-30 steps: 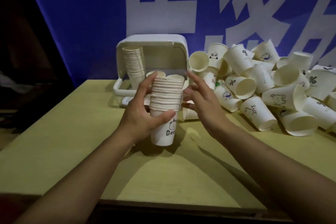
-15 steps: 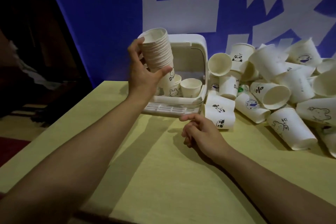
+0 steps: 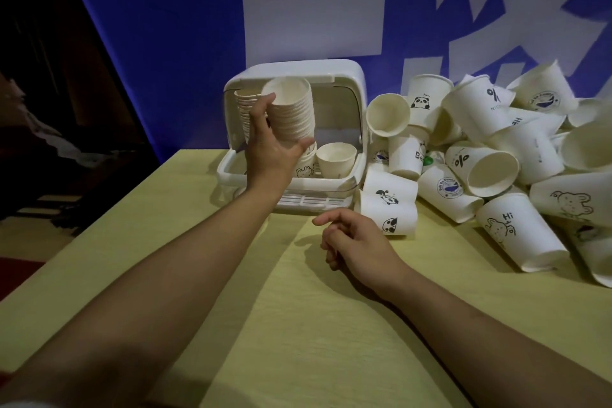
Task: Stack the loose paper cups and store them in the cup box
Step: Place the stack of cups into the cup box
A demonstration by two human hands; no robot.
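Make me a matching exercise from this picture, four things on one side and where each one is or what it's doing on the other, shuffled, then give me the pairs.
Things:
1. left hand
2. right hand
3. single cup
4. loose cups

Places or states:
A. heaped on the table to the right of the cup box
B. gripping the cup stack at the box opening
C. upright inside the box, right part
D. over the table, fingers loosely curled, holding nothing

Pairs: 1-B, 2-D, 3-C, 4-A

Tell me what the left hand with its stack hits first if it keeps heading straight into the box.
Likely the stack already inside, just behind the left hand and its held stack; depth is unclear.
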